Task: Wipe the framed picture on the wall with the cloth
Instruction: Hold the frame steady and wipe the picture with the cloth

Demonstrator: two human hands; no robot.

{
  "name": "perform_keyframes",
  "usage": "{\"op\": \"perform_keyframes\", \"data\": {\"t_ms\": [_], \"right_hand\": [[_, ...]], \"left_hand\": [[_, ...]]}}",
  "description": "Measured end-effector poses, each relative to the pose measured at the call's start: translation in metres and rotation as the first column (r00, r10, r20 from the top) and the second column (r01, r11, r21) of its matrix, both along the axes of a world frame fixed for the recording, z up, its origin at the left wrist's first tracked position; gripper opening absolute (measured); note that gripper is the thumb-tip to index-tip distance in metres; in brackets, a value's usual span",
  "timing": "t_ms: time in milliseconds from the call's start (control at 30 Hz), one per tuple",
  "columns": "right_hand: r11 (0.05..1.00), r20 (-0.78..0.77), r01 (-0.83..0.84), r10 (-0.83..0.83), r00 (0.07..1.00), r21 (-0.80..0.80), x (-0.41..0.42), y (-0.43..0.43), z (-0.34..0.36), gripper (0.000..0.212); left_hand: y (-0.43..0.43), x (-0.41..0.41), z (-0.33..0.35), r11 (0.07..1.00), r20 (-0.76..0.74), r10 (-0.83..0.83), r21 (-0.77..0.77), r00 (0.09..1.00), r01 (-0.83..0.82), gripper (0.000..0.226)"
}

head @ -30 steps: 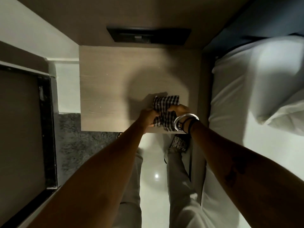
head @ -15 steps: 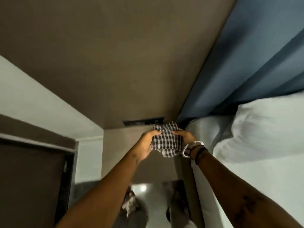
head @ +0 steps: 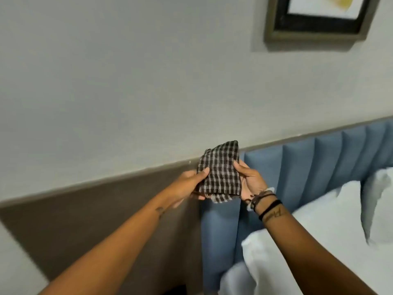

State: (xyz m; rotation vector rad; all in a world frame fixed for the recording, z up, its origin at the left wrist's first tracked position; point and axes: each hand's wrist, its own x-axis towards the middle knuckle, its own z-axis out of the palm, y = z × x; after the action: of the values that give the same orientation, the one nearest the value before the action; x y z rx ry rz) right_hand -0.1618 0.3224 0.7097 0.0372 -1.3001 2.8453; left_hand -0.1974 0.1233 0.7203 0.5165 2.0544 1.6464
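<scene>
A folded dark-and-white checked cloth (head: pixel 219 171) is held up in front of the wall between both hands. My left hand (head: pixel 187 186) pinches its left edge with thumb on top. My right hand (head: pixel 249 180) cups its right side; the wrist carries bracelets. The framed picture (head: pixel 316 20) hangs on the pale wall at the top right, with a greenish-grey outer frame, black inner border and a white image with a yellow patch. Only its lower part shows. The cloth is well below and left of the frame, not touching it.
A brown wall panel (head: pixel 95 211) runs along the lower left. A blue padded headboard (head: pixel 319 167) stands to the right, with white pillows (head: pixel 319 241) and bedding below it. Pale wall (head: pixel 127 81) fills the middle.
The view has swung up from the bedside table to the wall, bringing the picture into sight. Both hands lifted the cloth off the table and now hold it raised.
</scene>
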Motion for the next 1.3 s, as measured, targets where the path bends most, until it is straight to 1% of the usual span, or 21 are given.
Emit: {"op": "perform_keyframes", "data": {"t_ms": [33, 100, 167, 200, 267, 300, 367, 400, 433, 500, 633, 733, 800, 867, 900, 967, 1033, 1100, 1167, 1233, 1300], "right_hand": [[0.999, -0.034, 0.033, -0.034, 0.999, -0.042, 0.001, 0.01, 0.021, 0.036], [0.989, -0.08, 0.062, -0.073, 0.994, -0.134, 0.003, 0.024, 0.054, 0.035], [0.971, -0.143, 0.085, -0.119, 0.983, -0.225, 0.003, 0.044, 0.083, 0.04], [0.963, -0.195, 0.089, -0.142, 0.971, -0.256, 0.001, 0.057, 0.101, 0.045], [0.942, -0.254, 0.141, -0.224, 0.941, -0.306, -0.003, 0.075, 0.125, 0.051], [0.931, -0.276, 0.18, -0.273, 0.922, -0.319, -0.004, 0.091, 0.146, 0.052], [0.902, -0.31, 0.233, -0.352, 0.883, -0.362, -0.006, 0.116, 0.174, 0.049], [0.889, -0.328, 0.267, -0.395, 0.858, -0.371, -0.008, 0.127, 0.188, 0.044], [0.877, -0.352, 0.306, -0.437, 0.828, -0.37, -0.011, 0.135, 0.205, 0.039], [0.868, -0.403, 0.344, -0.477, 0.781, -0.359, -0.018, 0.151, 0.237, 0.039], [0.877, -0.483, 0.406, -0.481, 0.732, -0.257, -0.05, 0.172, 0.307, 0.044], [0.814, -0.558, 0.572, -0.52, 0.647, -0.095, -0.083, 0.167, 0.351, 0.039], [0.716, -0.607, 0.697, -0.54, 0.583, 0.034, -0.107, 0.158, 0.376, 0.038], [0.552, -0.7, 0.819, -0.522, 0.487, 0.158, -0.133, 0.15, 0.398, 0.043], [0.478, -0.753, 0.857, -0.488, 0.441, 0.192, -0.146, 0.146, 0.409, 0.047], [0.377, -0.837, 0.89, -0.373, 0.399, 0.256, -0.167, 0.138, 0.429, 0.055], [0.233, -0.896, 0.928, -0.274, 0.349, 0.291, -0.185, 0.134, 0.443, 0.067], [0.125, -0.929, 0.962, -0.254, 0.269, 0.244, -0.196, 0.133, 0.453, 0.078], [0.051, -0.953, 0.983, -0.242, 0.184, 0.177, -0.201, 0.137, 0.462, 0.082], [-0.05, -0.971, 0.989, -0.205, 0.124, 0.137, -0.204, 0.142, 0.467, 0.083], [-0.124, -0.977, 0.983, -0.178, 0.114, 0.137, -0.205, 0.145, 0.464, 0.083]], "left_hand": [[0.008, -0.002, 0.026, 0.998, -0.083, -0.054, -0.038, 0.995, 0.051, 0.056], [0.019, -0.006, 0.066, 0.992, -0.217, -0.091, -0.101, 0.972, 0.07, 0.053], [0.033, -0.016, 0.11, 0.992, -0.393, -0.049, -0.127, 0.918, -0.001, 0.053], [0.043, -0.024, 0.138, 0.989, -0.516, -0.009, -0.13, 0.856, -0.068, 0.057], [0.056, -0.036, 0.18, 0.971, -0.738, 0.033, -0.137, 0.674, -0.197, 0.059], [0.068, -0.04, 0.212, 0.958, -0.837, 0.018, -0.142, 0.547, -0.249, 0.057], [0.085, -0.041, 0.266, 0.912, -0.956, -0.075, -0.181, 0.284, -0.367, 0.052], [0.093, -0.041, 0.292, 0.876, -0.976, -0.154, -0.206, 0.152, -0.436, 0.054], [0.102, -0.042, 0.317, 0.841, -0.976, -0.212, -0.209, 0.051, -0.499, 0.059], [0.121, -0.046, 0.361, 0.798, -0.962, -0.268, -0.192, -0.051, -0.572, 0.07], [0.153, -0.06, 0.428, 0.7, -0.932, -0.339, -0.159, -0.128, -0.696, 0.081], [0.171, -0.07, 0.467, 0.632, -0.918, -0.361, -0.113, -0.163, -0.767, 0.081], [0.185, -0.077, 0.488, 0.599, -0.917, -0.363, -0.092, -0.167, -0.796, 0.078], [0.198, -0.085, 0.505, 0.563, -0.902, -0.388, -0.071, -0.187, -0.823, 0.076], [0.206, -0.09, 0.513, 0.546, -0.89, -0.409, -0.063, -0.2, -0.835, 0.074], [0.22, -0.101, 0.525, 0.523, -0.87, -0.447, -0.067, -0.207, -0.85, 0.071], [0.232, -0.113, 0.536, 0.508, -0.862, -0.467, -0.082, -0.194, -0.857, 0.068], [0.238, -0.127, 0.548, 0.483, -0.85, -0.489, -0.076, -0.197, -0.872, 0.067], [0.239, -0.14, 0.558, 0.463, -0.822, -0.505, 0.0, -0.264, -0.886, 0.069], [0.236, -0.151, 0.565, 0.468, -0.78, -0.498, 0.127, -0.379, -0.875, 0.073], [0.231, -0.159, 0.571, 0.499, -0.735, -0.505, 0.179, -0.453, -0.848, 0.077]]}}
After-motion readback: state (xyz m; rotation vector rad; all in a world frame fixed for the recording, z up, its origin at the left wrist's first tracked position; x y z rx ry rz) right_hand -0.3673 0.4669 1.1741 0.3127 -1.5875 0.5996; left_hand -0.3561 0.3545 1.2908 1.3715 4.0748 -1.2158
